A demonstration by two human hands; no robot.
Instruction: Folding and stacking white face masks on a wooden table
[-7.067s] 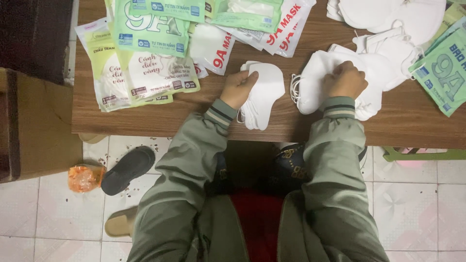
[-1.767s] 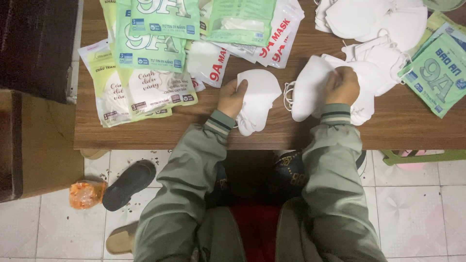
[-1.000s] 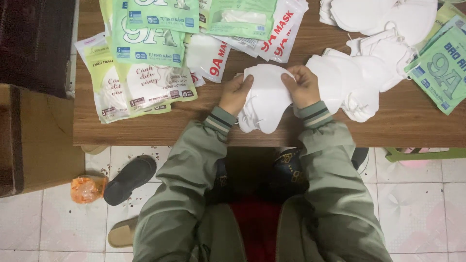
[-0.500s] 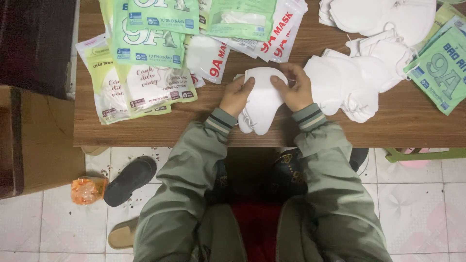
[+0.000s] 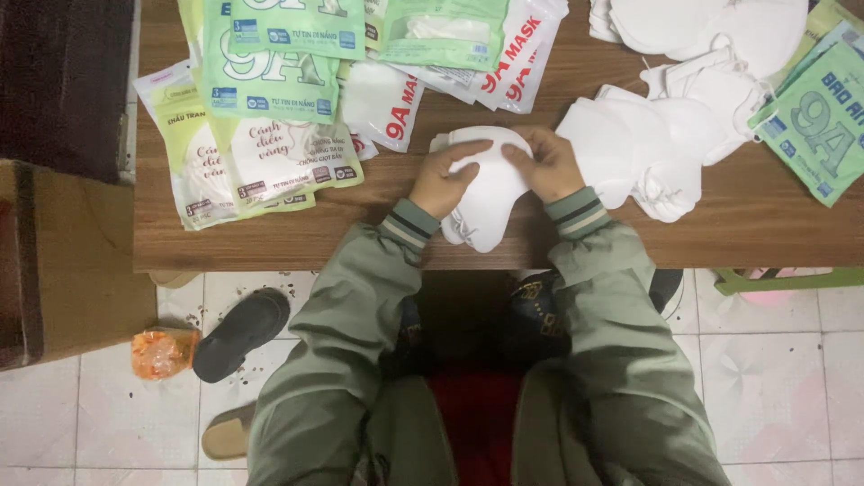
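I am seeing the right hand [image 5: 546, 165], just over from the loose white pile [image 5: 643, 162], joining the left hand [image 5: 444, 177], both now clamping the stacked white masks [image 5: 486, 193] squared together at the table [image 5: 558, 234] edge.

Light was dim and even, perhaps from overhead, with a cool greenish cast. White masks [image 5: 648, 157] looked slightly overexposed. Soft shadow lay under the table [image 5: 738, 225]. Detail was soft and grainy throughout.
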